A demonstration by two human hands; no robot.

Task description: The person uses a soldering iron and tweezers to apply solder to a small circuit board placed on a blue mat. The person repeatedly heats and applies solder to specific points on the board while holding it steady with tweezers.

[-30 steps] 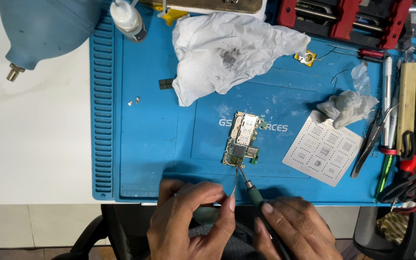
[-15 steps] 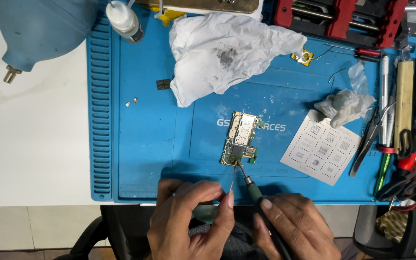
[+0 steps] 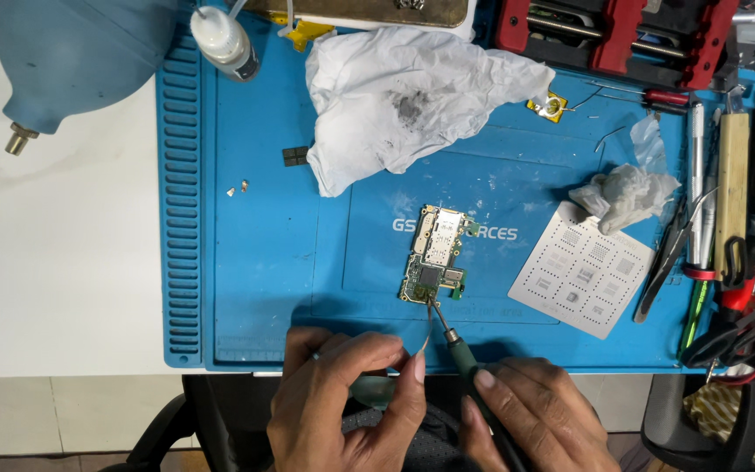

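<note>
Clearly the small circuit board [image 3: 437, 255] is the delicate piece: I judge it light, thin and stiff, easy to skid on the smooth blue work mat [image 3: 264, 262] and easy to damage on its populated face. If I had to take hold of it, I would pinch its bare long edges, keeping off the chips and connectors. It lies flat near the middle of the mat, slightly tilted, its lower end pointing toward my hands. It looks green at the lower end, with a dark square chip and tiny parts, and pale metal shields over the upper half.

My right hand [image 3: 535, 419] is wrapped around a dark green-handled tool [image 3: 465, 367], fingers curled close along the shaft; its fine metal tip touches the board's lower edge. My left hand [image 3: 347, 406] rests just below the mat's front edge, fingers bent inward around something greenish that I cannot make out, with a thin pale sliver showing at the fingertips.

Right of the board on the mat lies a white perforated stencil sheet [image 3: 583, 280], with a small crumpled tissue [image 3: 626, 192] above it. A large crumpled white cloth [image 3: 404, 96] sits above the board, and a blue rubber blower [image 3: 72, 52] lies off the mat's upper left corner.
</note>
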